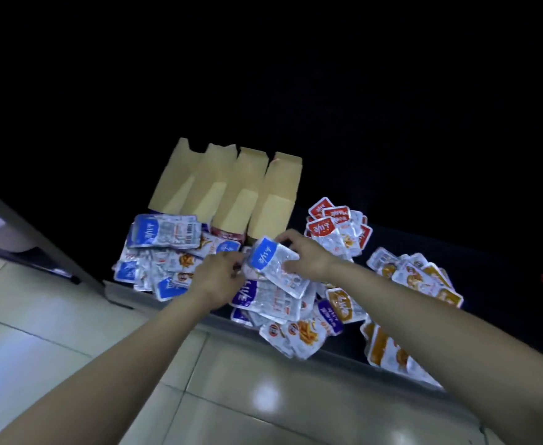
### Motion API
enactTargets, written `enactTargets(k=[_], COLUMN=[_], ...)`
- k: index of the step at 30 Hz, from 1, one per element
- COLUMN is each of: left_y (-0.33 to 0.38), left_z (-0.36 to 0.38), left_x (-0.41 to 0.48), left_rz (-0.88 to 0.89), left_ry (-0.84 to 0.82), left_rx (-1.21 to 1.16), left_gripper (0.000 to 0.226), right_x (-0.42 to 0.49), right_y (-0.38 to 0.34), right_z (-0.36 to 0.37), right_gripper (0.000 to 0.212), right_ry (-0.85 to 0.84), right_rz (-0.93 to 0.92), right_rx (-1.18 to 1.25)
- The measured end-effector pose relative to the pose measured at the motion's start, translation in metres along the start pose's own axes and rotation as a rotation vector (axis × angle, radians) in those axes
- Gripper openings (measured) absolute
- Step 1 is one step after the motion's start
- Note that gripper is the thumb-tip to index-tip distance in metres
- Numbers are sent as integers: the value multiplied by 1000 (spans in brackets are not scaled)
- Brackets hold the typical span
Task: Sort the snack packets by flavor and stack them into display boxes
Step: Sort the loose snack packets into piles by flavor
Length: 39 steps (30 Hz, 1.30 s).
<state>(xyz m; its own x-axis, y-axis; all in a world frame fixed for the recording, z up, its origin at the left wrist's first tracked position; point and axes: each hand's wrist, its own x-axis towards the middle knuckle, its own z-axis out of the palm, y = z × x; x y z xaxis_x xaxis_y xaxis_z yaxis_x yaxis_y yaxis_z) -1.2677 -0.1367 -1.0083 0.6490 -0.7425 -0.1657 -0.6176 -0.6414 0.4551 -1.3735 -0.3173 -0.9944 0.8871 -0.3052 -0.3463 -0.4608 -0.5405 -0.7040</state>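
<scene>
1. Blue-labelled foil: the blue packet [273, 268] is held just above the middle heap, in front of the four display boxes [231, 187]. The right hand [305, 255] grasps its far edge with curled fingers. The left hand [218, 277] pinches its left edge.
2. The step looks like sorting this one to its flavour. The foil probably slips, so keep both edge grips, hold it flat, and lay it label-up on the blue pile [154, 252] at the left.
3. Check the colour first. The purple packet [263, 297] just beneath could pass for blue in this dim light.
4. The boxes show only brown card, so whether any holds packets cannot be told.
5. The print is too blurred to read, the surroundings are black, and the right forearm cuts off the orange pile [424, 277].
</scene>
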Motion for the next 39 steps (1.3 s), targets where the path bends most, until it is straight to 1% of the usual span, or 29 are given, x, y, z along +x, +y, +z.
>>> enactTargets(k=[2, 3, 4, 6, 8, 10, 12, 14, 16, 19, 22, 25, 27, 29, 31, 33, 35, 37, 39], left_y=[-17, -23, -27, -31, -32, -37, -45, -56, -66, -80, -96, -109, -116, -121, -126, -127, -130, -131, -130], left_z=[11, 14, 17, 21, 21, 17, 11, 4, -5, -11, -9, -9, -14, -19, -21, -21, -19, -18, -16], left_x=[-6, -8, -10, -13, -14, -12, -11, -9, -6, -2, 0, 0, 3, 6, 9, 9, 10, 12, 15], left_rz=[-9, -19, -28, -15, 19, 71, 122, 121, 90, -1, -36, -44, -72, -108, -106, -71, -52, -59, -80], left_ry=[-148, -197, -219, -191, -127, -20, 134, 257, 363, 439, 428, 401, 367, 320, 310, 332, 342, 292, 226], left_rx=[97, 75, 28, -31, -49, -85, -100, -64, -13, 99, 181, 225, 265, 299, 328, 352, 360, 370, 395], left_gripper=[50, 54, 56, 55, 52, 43, 33, 27, 26, 39, 56, 57, 56, 56, 56, 56, 67, 80, 84], right_x=[4, 4, 3, 2, 2, 2, 5, 10, 19, 38, 56, 74, 83, 85, 85, 86, 88, 92, 97], right_y=[2, 2, 3, 2, -2, -11, -24, -39, -54, -69, -77, -79, -79, -77, -75, -72, -71, -71, -72], right_z=[15, 21, 25, 30, 31, 28, 25, 22, 22, 34, 56, 80, 93, 104, 112, 116, 115, 110, 103], right_gripper=[49, 52, 54, 55, 54, 54, 52, 50, 48, 44, 35, 39, 45, 49, 54, 56, 57, 55, 48], right_ry=[25, 44, 66, 102, 119, 151, 178, 163, 116, 63, 34, 33, 71, 117, 116, 98, 87, 77, 99], right_rz=[24, 33, 36, 27, 18, 17, 34, 53, 49, 33, -12, -82, -124, -174, -215, -222, -238, -264, -306], right_rx=[-128, -155, -175, -222, -233, -184, -81, 42, 112, 139, 117, -2, -152, -378, -558, -584, -568, -534, -477])
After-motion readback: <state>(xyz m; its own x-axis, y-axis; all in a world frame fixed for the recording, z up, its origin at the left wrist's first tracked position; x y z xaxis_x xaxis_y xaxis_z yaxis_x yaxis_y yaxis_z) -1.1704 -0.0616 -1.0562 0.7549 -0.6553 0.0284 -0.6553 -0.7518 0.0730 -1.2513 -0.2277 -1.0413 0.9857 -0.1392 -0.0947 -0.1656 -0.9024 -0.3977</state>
